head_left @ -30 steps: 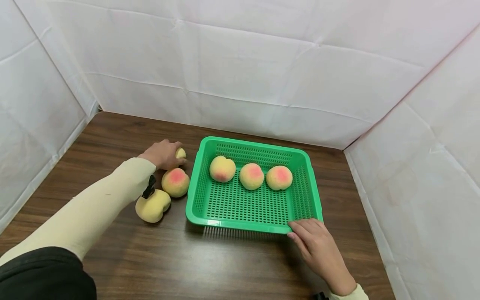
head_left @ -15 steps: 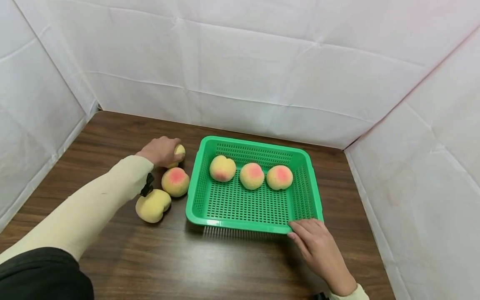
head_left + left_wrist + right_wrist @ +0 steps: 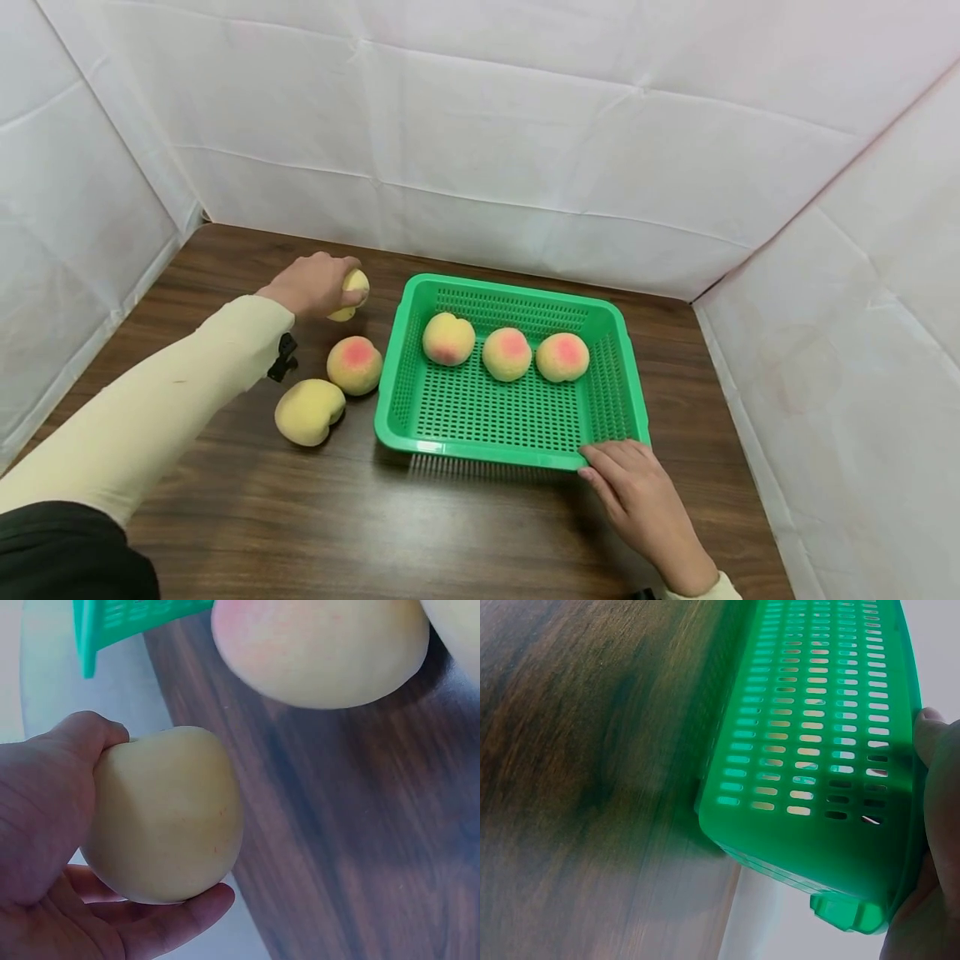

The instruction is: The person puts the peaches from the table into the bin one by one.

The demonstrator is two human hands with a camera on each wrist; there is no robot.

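My left hand (image 3: pixel 311 284) grips a yellow peach (image 3: pixel 358 289) behind the other loose peaches, left of the basket. In the left wrist view the thumb lies on one side of the held peach (image 3: pixel 169 814) and the fingers on the other. My right hand (image 3: pixel 636 498) holds the front right corner of the green plastic basket (image 3: pixel 487 454). Its thumb (image 3: pixel 930 735) shows at the rim in the right wrist view; the other fingers are mostly hidden there. Inside the basket, a peach (image 3: pixel 448 339), a second peach (image 3: pixel 507 354) and a third peach (image 3: pixel 562 357) sit in a row.
A pink-topped peach (image 3: pixel 355 366) rests on the brown wooden table (image 3: pixel 450 542), close to the basket's left side. In front of it lies a yellow peach (image 3: pixel 310 412). White sheeting (image 3: pixel 487 133) walls the table at the back and both sides.
My left hand has drawn the peach up and slightly back, away from the pink-topped one, with more of it showing. My right hand and the basket have stayed in place.
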